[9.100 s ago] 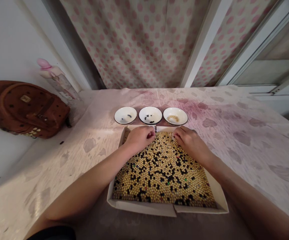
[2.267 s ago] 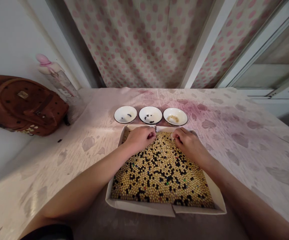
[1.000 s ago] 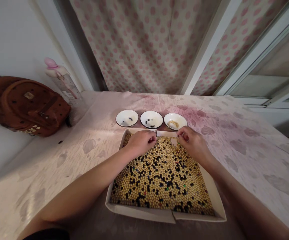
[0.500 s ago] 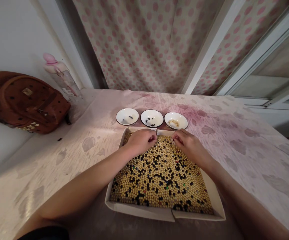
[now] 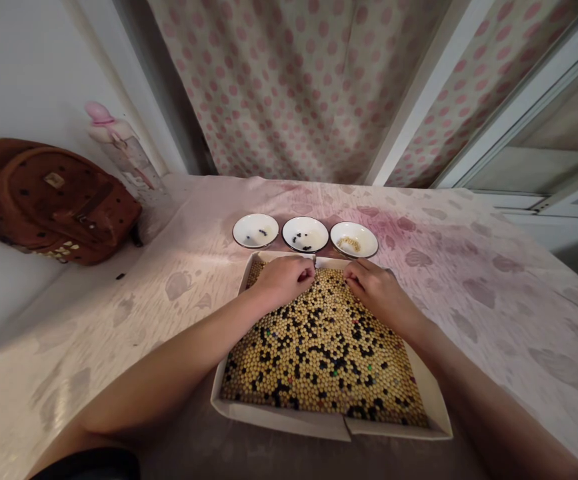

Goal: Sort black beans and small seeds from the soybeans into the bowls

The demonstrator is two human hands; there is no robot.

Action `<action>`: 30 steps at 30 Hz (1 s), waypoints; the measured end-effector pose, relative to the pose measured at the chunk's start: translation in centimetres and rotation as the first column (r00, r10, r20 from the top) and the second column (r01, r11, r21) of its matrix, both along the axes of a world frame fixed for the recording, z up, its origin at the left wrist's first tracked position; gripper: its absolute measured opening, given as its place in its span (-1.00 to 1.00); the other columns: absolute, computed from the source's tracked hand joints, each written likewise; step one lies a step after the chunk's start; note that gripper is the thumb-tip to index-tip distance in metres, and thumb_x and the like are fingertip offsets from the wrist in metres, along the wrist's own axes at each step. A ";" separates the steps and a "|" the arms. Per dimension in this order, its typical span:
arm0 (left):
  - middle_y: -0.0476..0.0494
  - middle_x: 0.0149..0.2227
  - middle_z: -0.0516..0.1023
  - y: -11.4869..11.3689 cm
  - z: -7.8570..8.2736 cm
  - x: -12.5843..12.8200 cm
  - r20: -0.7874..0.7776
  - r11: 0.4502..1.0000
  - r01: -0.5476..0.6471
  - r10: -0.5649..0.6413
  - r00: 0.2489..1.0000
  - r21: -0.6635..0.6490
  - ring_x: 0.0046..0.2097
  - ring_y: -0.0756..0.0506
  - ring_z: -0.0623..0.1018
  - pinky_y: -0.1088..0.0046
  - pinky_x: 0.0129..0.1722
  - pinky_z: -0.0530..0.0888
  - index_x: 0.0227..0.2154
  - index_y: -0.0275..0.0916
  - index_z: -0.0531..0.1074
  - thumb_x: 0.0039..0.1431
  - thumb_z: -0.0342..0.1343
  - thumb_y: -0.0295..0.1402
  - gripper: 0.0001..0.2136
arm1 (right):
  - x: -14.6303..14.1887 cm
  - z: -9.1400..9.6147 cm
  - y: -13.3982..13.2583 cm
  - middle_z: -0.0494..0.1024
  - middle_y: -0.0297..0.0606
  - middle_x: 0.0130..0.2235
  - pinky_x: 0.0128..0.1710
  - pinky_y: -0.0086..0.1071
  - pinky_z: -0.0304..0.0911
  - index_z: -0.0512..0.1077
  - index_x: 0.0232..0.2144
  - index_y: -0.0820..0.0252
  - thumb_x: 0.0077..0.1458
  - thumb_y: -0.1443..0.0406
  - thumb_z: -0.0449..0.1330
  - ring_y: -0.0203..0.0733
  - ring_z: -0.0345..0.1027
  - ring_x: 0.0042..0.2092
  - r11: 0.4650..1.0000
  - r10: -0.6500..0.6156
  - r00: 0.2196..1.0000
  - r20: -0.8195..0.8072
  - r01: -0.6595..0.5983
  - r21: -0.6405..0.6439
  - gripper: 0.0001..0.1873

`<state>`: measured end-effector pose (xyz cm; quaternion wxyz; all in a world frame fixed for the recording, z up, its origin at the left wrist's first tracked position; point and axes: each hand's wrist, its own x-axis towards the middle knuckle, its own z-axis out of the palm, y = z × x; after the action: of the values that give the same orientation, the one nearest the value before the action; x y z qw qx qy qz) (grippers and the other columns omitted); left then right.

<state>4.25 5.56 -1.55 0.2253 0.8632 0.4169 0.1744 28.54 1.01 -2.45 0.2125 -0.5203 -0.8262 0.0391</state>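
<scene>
A shallow white cardboard tray lies before me, filled with tan and black beans plus a few coloured ones. My left hand rests on the beans at the tray's far edge, fingers curled in a pinch. My right hand sits beside it to the right, fingers also curled down into the beans. What either pinch holds is too small to see. Beyond the tray stand three small white bowls: the left bowl and middle bowl hold a few dark beans, the right bowl holds tan ones.
A pale patterned cloth covers the table. A brown backpack and a clear bottle with a pink cap stand at the far left against the wall. A polka-dot curtain hangs behind the table.
A second ago my right hand was raised near the right bowl; it has come back down onto the beans. My left hand has stayed put. The view shifted slightly.
</scene>
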 end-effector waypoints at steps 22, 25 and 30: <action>-0.05 -0.36 0.58 0.0 0.3 0.1 0.006 1.000 0.026 -0.026 1.000 -0.016 -0.33 -0.04 0.48 0.41 -0.34 0.29 -0.32 -0.21 0.53 0.22 0.14 -0.44 -0.92 | 0.2 0.4 0.2 0.48 -0.24 -0.34 -0.33 -0.28 0.20 0.34 -0.30 0.11 0.29 0.28 0.04 -0.17 0.36 -0.36 0.989 -0.100 0.990 -0.096 0.110 0.096 -0.89; -0.05 -0.36 0.58 -0.1 0.5 0.1 -0.007 1.000 0.020 -0.020 1.000 -0.023 -0.33 -0.04 0.47 0.41 -0.35 0.28 -0.32 -0.21 0.52 0.22 0.14 -0.43 -0.93 | 0.9 0.3 0.9 0.50 -0.25 -0.37 -0.34 -0.29 0.20 0.38 -0.24 0.13 0.28 0.24 0.08 -0.13 0.39 -0.36 0.949 -0.227 0.960 -0.166 0.256 0.183 -0.88; -0.04 -0.36 0.58 -0.1 0.7 0.2 -0.019 1.000 0.022 -0.022 1.000 -0.016 -0.34 -0.03 0.47 0.41 -0.34 0.28 -0.32 -0.21 0.52 0.23 0.13 -0.44 -0.92 | 1.9 -0.5 2.1 0.52 -0.22 -0.41 -0.38 -0.28 0.16 0.42 -0.21 0.16 0.29 0.20 0.06 -0.07 0.40 -0.40 0.919 -0.323 0.937 -0.134 0.344 0.194 -0.81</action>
<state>4.41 5.47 -0.89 0.2299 0.8676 0.4107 0.1604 30.41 3.15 -2.96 0.3119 -0.6249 -0.7130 -0.0613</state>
